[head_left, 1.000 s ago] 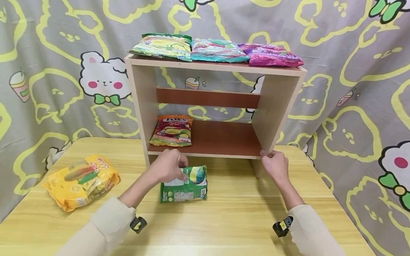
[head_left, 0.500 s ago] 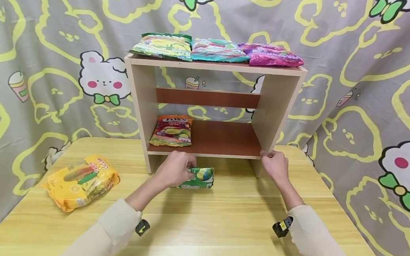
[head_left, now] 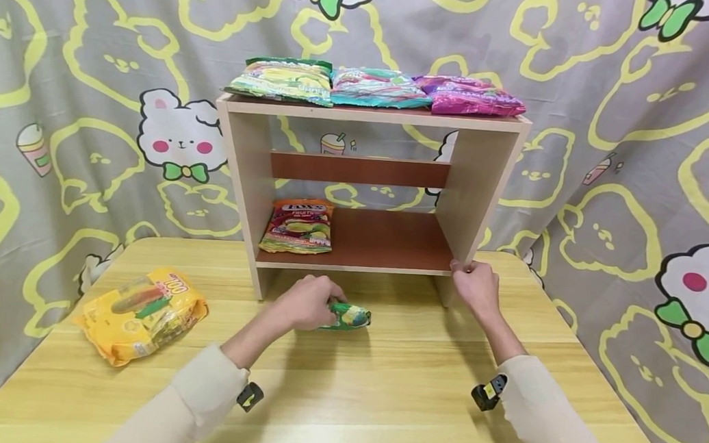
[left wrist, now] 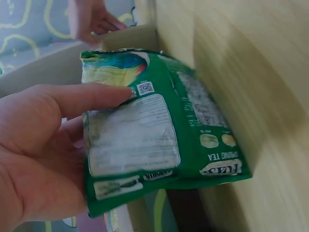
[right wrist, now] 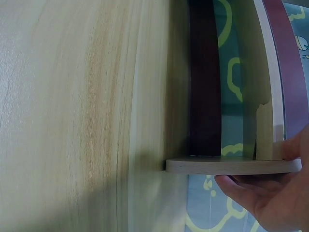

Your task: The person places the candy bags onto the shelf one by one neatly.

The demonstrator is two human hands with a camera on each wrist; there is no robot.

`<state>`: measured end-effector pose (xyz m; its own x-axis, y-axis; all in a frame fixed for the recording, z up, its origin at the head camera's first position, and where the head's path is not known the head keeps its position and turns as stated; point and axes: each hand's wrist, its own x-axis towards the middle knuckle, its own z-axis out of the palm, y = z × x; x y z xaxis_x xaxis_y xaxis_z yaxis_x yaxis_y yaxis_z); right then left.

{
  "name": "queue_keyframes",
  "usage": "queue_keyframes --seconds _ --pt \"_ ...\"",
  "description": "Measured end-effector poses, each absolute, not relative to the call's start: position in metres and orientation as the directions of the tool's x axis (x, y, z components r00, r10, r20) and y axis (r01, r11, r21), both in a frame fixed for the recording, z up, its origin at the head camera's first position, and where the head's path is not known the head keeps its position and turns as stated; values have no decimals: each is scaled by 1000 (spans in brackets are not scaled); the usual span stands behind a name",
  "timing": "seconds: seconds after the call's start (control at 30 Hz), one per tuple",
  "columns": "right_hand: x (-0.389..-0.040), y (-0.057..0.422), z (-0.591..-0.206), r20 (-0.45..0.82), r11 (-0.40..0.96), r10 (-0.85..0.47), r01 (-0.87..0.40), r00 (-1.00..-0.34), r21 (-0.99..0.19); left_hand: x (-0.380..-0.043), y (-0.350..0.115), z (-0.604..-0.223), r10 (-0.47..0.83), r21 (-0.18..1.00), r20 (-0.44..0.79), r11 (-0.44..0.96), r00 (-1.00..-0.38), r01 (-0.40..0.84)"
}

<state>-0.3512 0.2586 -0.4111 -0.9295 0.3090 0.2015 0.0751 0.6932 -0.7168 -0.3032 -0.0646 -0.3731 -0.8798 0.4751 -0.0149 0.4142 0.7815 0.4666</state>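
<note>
I see a yellow bag (head_left: 138, 319) lying on the left side of the pale wood bench (head_left: 379, 402). Up high, three more lie in a row: a green and yellow bag (head_left: 287, 82), a blue-green bag (head_left: 379, 90) and a pink and purple bag (head_left: 474, 98). Lower down I can read FRUITS on a red and orange bag (head_left: 300, 228). Behind hangs a gray curtain (head_left: 398, 36) with yellow animal outlines, white animals (head_left: 181, 134) in green bows, and little pink cups (head_left: 34, 150).
</note>
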Motion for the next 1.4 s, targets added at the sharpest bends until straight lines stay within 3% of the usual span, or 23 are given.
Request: queue_keyframes --seconds 0.27,0.73,1.27,1.4 --pt "-351 256 -408 187 687 309 83 -932 -721 -298 -64 -393 532 450 -24 762 -846 466" --pt "-350 260 -409 187 685 309 82 -932 -724 -297 -62 -395 498 409 -286 836 -819 365" --pt "-350 260 -409 203 692 310 75 -929 -718 -296 -54 -397 469 438 -197 828 -861 351" --pt "-349 259 -409 199 692 306 74 -931 -718 -291 -49 -396 410 377 -176 868 -895 323"
